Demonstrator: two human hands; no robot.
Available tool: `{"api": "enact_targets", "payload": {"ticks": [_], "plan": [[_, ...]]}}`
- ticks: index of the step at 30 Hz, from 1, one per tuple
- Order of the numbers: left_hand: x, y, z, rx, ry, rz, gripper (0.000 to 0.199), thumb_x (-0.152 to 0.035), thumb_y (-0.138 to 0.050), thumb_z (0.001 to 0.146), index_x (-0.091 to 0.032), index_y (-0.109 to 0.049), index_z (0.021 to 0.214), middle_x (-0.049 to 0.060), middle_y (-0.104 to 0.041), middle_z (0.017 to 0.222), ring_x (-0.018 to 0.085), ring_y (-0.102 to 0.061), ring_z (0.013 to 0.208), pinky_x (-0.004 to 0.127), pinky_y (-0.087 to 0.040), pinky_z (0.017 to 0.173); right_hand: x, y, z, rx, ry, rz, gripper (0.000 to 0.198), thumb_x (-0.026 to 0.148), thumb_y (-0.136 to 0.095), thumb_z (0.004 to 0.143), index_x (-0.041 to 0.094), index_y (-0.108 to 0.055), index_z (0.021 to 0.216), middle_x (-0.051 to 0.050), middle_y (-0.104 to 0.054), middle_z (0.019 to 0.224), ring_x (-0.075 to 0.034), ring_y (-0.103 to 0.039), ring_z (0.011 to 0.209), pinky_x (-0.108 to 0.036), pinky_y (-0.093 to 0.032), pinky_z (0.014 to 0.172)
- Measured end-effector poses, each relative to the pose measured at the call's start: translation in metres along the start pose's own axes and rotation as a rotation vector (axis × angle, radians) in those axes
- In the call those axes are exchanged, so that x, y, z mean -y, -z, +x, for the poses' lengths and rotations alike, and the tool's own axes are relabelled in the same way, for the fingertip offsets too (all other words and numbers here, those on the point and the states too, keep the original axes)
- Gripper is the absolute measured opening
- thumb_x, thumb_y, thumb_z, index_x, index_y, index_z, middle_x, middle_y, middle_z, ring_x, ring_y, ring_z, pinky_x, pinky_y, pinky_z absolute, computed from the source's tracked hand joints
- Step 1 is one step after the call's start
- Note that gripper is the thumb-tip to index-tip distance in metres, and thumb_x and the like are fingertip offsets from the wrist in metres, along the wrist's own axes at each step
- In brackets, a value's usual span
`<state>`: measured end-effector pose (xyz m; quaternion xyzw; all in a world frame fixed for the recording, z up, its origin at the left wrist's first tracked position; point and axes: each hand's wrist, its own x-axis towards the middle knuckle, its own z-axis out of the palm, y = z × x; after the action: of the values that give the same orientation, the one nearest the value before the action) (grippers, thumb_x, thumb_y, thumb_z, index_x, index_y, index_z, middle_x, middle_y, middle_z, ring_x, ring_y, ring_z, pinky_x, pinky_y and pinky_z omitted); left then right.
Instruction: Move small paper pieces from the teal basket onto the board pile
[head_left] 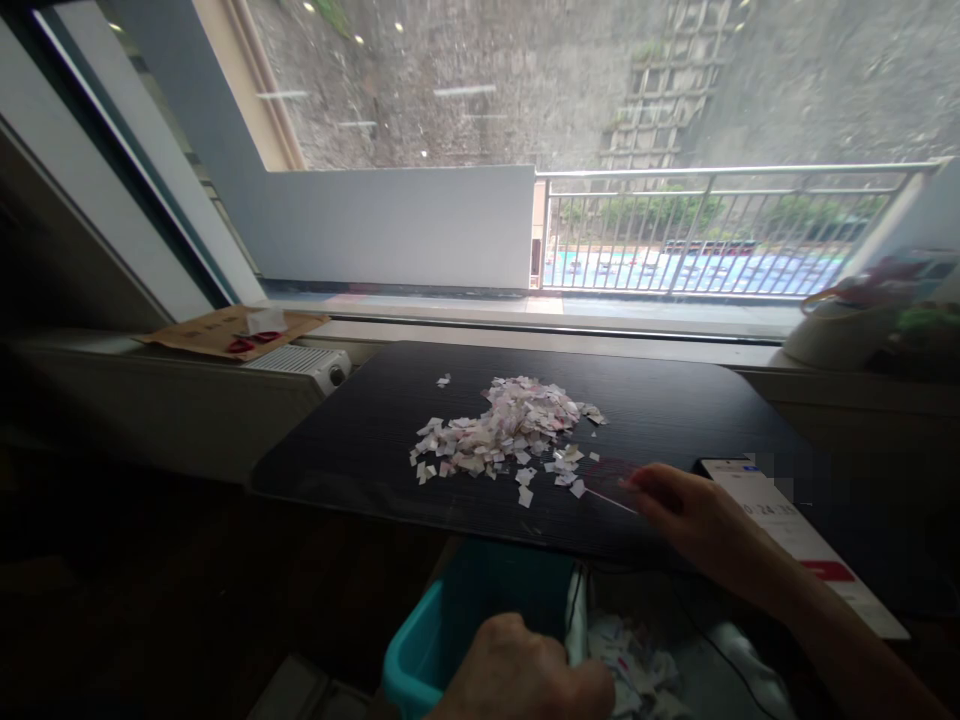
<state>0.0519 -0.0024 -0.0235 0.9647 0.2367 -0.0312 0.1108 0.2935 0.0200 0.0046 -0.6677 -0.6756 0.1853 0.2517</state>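
A loose heap of small cut paper pieces (pixel 517 420), whitish with pink tints, lies on the black table (pixel 337 440). To the right of the heap is my right hand (pixel 667 500), fingers pinched together low over the tabletop. A thin pale line (pixel 611 500) runs from a paper piece toward that hand, beside a faint reddish blur; whether the fingers hold it is unclear. Below the table's front edge stands a teal bin (pixel 412 660). My left hand (pixel 525 670) is closed at the bin's right rim, its fingertips partly hidden.
A phone showing a timer (pixel 795 540) lies on the table's right. More paper scraps (pixel 637 660) fill a pale bag beside the bin, with a dark cable near. At back left, red scissors (pixel 244 345) rest on a brown envelope (pixel 202 335). A window with railing is behind.
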Motion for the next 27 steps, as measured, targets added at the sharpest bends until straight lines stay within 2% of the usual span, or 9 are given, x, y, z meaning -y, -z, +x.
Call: {"api": "enact_targets", "payload": {"ticks": [4, 9, 13, 19, 27], "plan": [[0.002, -0.001, -0.005, 0.006, 0.004, 0.032, 0.021, -0.035, -0.063, 0.085, -0.019, -0.055, 0.074, -0.001, -0.057, 0.059, 0.016, -0.055, 0.049, 0.023, -0.038, 0.053, 0.006, 0.000, -0.005, 0.074, 0.030, -0.018, 0.020, 0.031, -0.046, 0.087, 0.021, -0.061, 0.081, 0.002, -0.064, 0.069, -0.014, -0.057, 0.061, -0.024, -0.038, 0.056], [0.003, -0.003, -0.007, -0.055, 0.000, 0.031, 0.024, -0.036, -0.061, 0.087, -0.019, -0.053, 0.071, -0.003, -0.054, 0.055, 0.015, -0.053, 0.046, 0.022, -0.035, 0.051, 0.000, -0.002, 0.004, 0.014, 0.018, 0.038, 0.024, 0.035, -0.046, 0.087, 0.019, -0.063, 0.088, 0.000, -0.067, 0.073, -0.015, -0.058, 0.064, -0.025, -0.041, 0.058], [0.004, -0.007, -0.010, -0.093, 0.007, 0.034, 0.028, -0.038, -0.060, 0.088, -0.020, -0.051, 0.068, -0.004, -0.050, 0.052, 0.014, -0.051, 0.044, 0.022, -0.034, 0.049, -0.007, -0.008, 0.016, 0.018, 0.021, 0.114, 0.023, 0.034, -0.048, 0.086, 0.018, -0.064, 0.090, -0.002, -0.069, 0.080, -0.016, -0.062, 0.070, -0.025, -0.043, 0.061], [0.009, -0.011, -0.016, -0.096, 0.023, 0.001, 0.022, -0.036, -0.057, 0.089, -0.021, -0.054, 0.074, -0.003, -0.054, 0.057, 0.015, -0.054, 0.050, 0.022, -0.036, 0.053, -0.002, 0.004, 0.006, 0.031, -0.039, -0.074, 0.019, 0.031, -0.047, 0.084, 0.020, -0.063, 0.082, 0.001, -0.064, 0.068, -0.015, -0.057, 0.061, -0.026, -0.038, 0.057], [0.010, -0.012, -0.017, -0.076, 0.020, 0.013, 0.022, -0.037, -0.059, 0.088, -0.021, -0.055, 0.074, -0.002, -0.056, 0.059, 0.016, -0.055, 0.051, 0.022, -0.037, 0.054, 0.001, 0.005, 0.002, 0.005, -0.045, -0.079, 0.019, 0.032, -0.047, 0.085, 0.020, -0.062, 0.084, 0.001, -0.063, 0.067, -0.015, -0.055, 0.060, -0.026, -0.037, 0.057]]}}
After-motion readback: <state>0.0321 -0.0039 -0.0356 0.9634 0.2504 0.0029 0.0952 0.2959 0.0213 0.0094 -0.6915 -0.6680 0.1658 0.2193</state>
